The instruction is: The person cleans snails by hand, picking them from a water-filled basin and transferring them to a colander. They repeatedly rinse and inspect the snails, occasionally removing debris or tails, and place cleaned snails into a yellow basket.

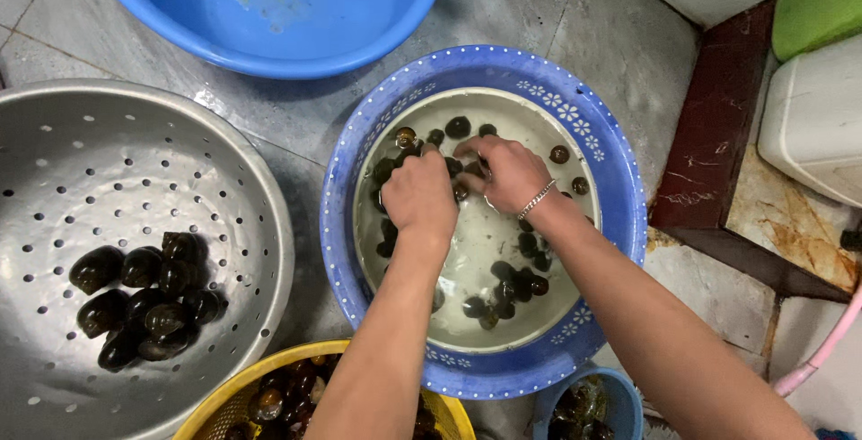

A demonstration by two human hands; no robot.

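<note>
Large perforated metal colander (242, 224) far left of both hands holds dark snails. Blue patterned plastic basin (620, 215) surrounds the hands; dark round snails (512, 287) lie in its shallow water. Left hand (419, 198) curled, grip hidden. Right hand (509, 173) pinches a snail (473, 169), nearer it. No labels visible.

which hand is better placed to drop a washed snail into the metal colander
Left. The left hand works in the blue basin on the side nearer the metal colander, which sits to the person's left. The right hand would have to cross over it.
</note>
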